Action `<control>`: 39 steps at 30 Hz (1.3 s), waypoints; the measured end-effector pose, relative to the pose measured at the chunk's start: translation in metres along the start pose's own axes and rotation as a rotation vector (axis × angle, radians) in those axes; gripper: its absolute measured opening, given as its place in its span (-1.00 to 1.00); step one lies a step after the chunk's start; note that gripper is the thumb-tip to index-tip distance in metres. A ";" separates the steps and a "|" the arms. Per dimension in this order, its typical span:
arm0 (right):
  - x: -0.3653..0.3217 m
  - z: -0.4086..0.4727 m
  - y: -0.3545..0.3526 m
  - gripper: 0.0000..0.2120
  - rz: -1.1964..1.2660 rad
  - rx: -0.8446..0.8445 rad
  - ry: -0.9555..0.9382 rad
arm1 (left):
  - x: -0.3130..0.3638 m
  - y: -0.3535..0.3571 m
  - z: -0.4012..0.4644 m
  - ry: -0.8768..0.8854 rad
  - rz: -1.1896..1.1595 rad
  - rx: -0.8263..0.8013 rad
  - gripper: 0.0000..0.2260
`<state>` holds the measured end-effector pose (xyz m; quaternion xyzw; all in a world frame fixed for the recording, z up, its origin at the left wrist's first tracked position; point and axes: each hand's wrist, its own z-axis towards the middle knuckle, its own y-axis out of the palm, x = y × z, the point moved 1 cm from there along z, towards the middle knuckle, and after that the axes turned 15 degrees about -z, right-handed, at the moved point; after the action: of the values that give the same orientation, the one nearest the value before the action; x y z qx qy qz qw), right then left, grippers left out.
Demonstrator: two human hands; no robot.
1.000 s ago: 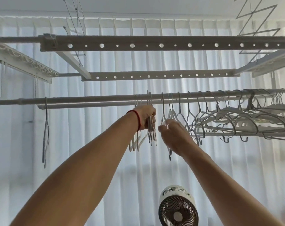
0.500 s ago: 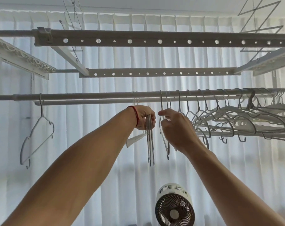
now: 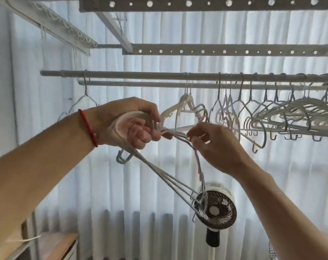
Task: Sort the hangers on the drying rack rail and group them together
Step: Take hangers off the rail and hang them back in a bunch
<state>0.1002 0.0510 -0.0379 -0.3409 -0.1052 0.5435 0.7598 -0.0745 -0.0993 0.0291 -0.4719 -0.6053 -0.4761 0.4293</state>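
Hangers (image 3: 170, 177) in a thin bundle are off the rail and gripped in the left hand (image 3: 129, 124), whose fingers curl tight around the hooks and necks; the pale hooks loop over the back of the palm. The bundle's long wire arms slant down and to the right from that fist, ending in front of the fan (image 3: 216, 207) that stands below on its pole. The right hand (image 3: 213, 145) is just beside the left, its fingertips pinching the thin wires of the same bundle near where they leave the left fist; thumb and forefinger are closed on the wire, the other fingers loosely bent. A red cord (image 3: 88, 126) circles the left wrist.

The rail (image 3: 140, 76) runs across the upper middle, with a second bar just under it. Toward its left end one wire hanger (image 3: 80, 102) hangs alone. Near the rail's middle hangs a white plastic hanger (image 3: 185, 106), tilted, just above the two hands. From there to the right end the rail is crowded with grey and white hangers (image 3: 283, 117), packed closer and overlapping toward the right edge.

Perforated bars (image 3: 225, 51) of the drying rack cross above the rail. A white curtain (image 3: 159, 30) fills the background. A wooden shelf corner (image 3: 56, 243) shows at the lower left.
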 end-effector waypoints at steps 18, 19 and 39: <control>-0.135 -0.061 0.142 -0.77 0.344 -0.645 0.200 | -0.039 -0.286 -0.164 -0.089 0.681 -0.095 -0.74; -0.141 -0.060 0.143 -0.76 0.373 -0.645 0.232 | -0.039 -0.292 -0.163 -0.105 0.784 -0.052 -0.78; -0.207 0.018 0.098 -0.82 1.004 -0.483 0.670 | -0.062 -0.251 -0.042 0.635 1.231 0.594 -0.56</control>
<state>-0.0632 -0.1099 -0.0423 -0.6609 0.1904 0.6578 0.3070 -0.3054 -0.1764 -0.0668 -0.4293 -0.1822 -0.0803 0.8809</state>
